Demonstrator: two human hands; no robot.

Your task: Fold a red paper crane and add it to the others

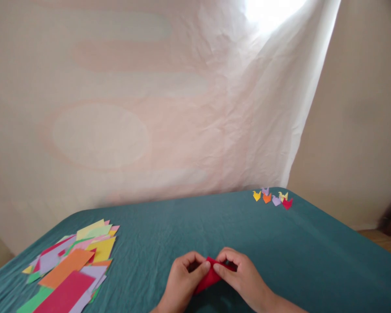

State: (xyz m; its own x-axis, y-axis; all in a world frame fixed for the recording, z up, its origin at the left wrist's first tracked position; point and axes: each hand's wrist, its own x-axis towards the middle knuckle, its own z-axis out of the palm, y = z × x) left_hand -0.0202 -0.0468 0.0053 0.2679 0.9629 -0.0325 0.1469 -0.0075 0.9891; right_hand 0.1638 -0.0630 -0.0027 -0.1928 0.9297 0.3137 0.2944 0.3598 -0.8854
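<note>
The workpiece is a piece of red paper (pixel 210 280), folded into a small, compact form with a pointed corner at the top and a straight lower edge slanting down to the left. Individual fold lines cannot be distinguished. It is located between the two hands at the near side of the green-covered worktop (pixel 150 256); whether it touches the surface cannot be told.

Left hand (pixel 184 278): grip closed, clamped on the paper, thumb pressed on the near face, index finger curled toward the top corner. Right hand (pixel 243 273): grip likewise closed on the paper, thumb on its upper part, fingers bent behind. The thumb tips lie just beside each other.

Coloured paper sheets (pixel 67 267) overlap at left; small folded paper figures (pixel 267 198) stand near the far right corner.
</note>
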